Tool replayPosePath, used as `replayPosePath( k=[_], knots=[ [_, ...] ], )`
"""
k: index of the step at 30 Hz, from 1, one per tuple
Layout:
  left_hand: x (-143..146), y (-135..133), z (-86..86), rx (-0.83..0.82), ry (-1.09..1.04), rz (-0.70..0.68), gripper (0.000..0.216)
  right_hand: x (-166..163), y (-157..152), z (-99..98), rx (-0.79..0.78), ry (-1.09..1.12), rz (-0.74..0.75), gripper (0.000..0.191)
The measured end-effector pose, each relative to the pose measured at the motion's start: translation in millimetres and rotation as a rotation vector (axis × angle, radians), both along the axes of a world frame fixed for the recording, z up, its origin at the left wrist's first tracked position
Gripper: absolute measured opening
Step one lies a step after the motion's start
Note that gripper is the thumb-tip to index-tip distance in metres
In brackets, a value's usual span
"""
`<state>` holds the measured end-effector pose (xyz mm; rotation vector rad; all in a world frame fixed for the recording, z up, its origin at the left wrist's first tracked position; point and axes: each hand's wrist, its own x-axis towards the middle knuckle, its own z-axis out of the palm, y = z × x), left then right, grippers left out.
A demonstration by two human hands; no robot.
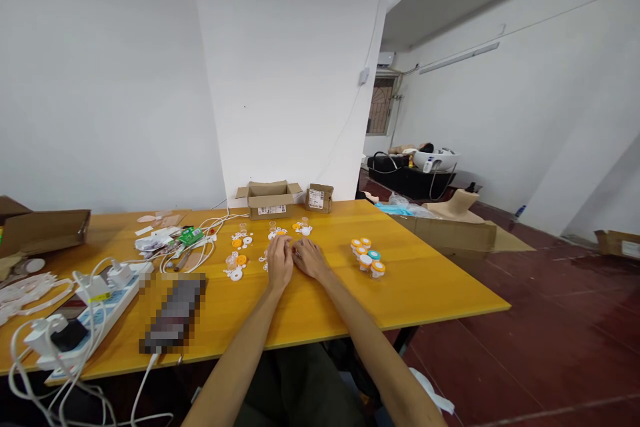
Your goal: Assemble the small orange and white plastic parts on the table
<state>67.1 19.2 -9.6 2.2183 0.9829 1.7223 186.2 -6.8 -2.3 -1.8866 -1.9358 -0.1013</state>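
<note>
My left hand (279,260) and my right hand (309,257) rest side by side on the yellow table (430,280), fingertips meeting around a tiny part too small to make out. Both hands have their fingers curled in a pinch. Just beyond them lie loose small white and orange round parts (239,260) and little clear cups (273,227). To the right of my right hand stands a cluster of assembled small pieces with orange and teal caps (367,255).
Two open cardboard boxes (270,199) (319,197) sit at the table's far edge by the white pillar. A power strip with chargers and white cables (85,307) fills the left side. A blurred dark object (174,313) lies near the front edge. Cardboard and a mannequin bust (457,205) stand at right.
</note>
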Motion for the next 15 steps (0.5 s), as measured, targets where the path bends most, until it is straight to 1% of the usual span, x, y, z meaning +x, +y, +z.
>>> replayPosePath(
  k=[6,15],
  knots=[
    [0.1,-0.9,1.1,0.003,0.000,-0.001,0.025,5.8,-4.8,1.2,0.004,0.001,-0.038,0.016],
    [-1.2,-4.2,4.3,-0.010,-0.003,-0.023,0.024,21.2,-6.4,3.5,-0.033,-0.012,-0.111,0.020]
  ],
)
